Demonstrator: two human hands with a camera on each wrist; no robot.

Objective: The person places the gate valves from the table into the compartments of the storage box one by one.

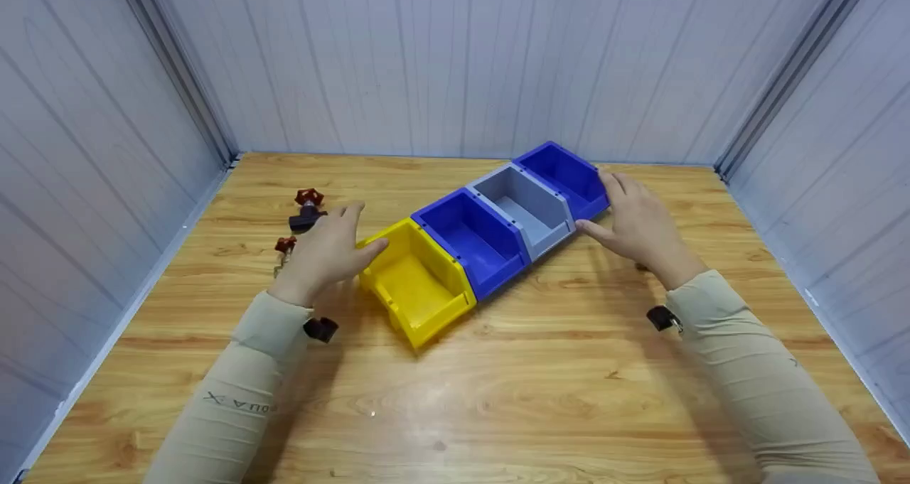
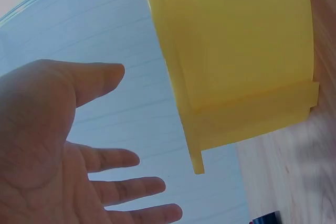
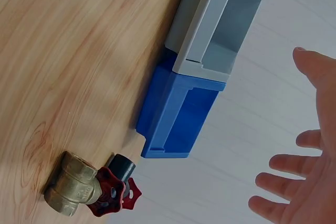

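Four bins stand joined in a slanting row: a yellow bin (image 1: 419,285) nearest, then a blue bin (image 1: 473,239), a grey bin (image 1: 526,210) and another blue bin (image 1: 565,175) at the far end. My left hand (image 1: 323,253) is beside the yellow bin's left side, thumb over its rim in the head view. The left wrist view shows the fingers spread and apart from the yellow bin (image 2: 241,45). By the far end is my right hand (image 1: 643,228), fingers extended. In the right wrist view it stands apart from the grey bin (image 3: 197,35) and blue bin (image 3: 178,114).
Left of the row, a dark valve with a red handwheel (image 1: 308,210) and another red-handled valve (image 1: 286,246), partly hidden by my left hand, are on the wooden table (image 1: 498,399). A brass valve (image 3: 73,184) lies near a dark red-handled one (image 3: 122,169). Panelled walls enclose the table.
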